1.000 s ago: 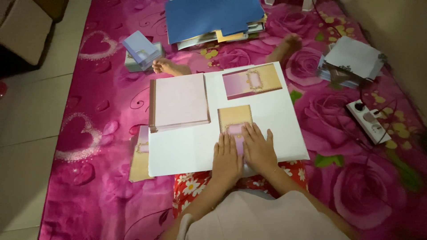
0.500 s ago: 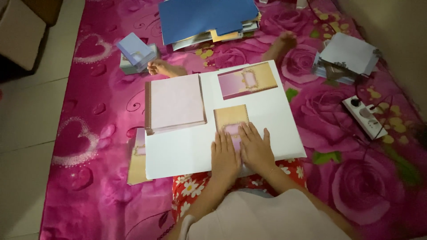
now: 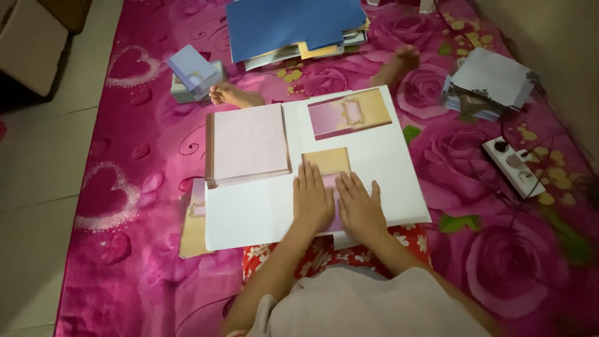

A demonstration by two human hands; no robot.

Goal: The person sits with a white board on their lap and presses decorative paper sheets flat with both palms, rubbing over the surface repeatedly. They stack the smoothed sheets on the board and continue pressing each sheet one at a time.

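My left hand (image 3: 313,198) and my right hand (image 3: 360,208) lie flat, side by side, pressing on a gold and purple card (image 3: 329,163) that rests on a large white board (image 3: 262,209) across my lap. Fingers are spread and point away from me. Only the card's far gold edge shows beyond my fingertips. A stack of pale pink cards (image 3: 248,144) sits on the board's left part. Another gold and purple card (image 3: 349,112) lies flat at the board's far right.
My bare feet (image 3: 234,95) stick out past the board on a pink rose-patterned mat (image 3: 493,262). A blue folder pile (image 3: 293,25) lies ahead, a small box (image 3: 192,73) at left, white envelopes (image 3: 490,81) and a power strip (image 3: 515,165) at right.
Both hands stay pressed on the card. The view has shifted slightly; nothing else on the board moved.
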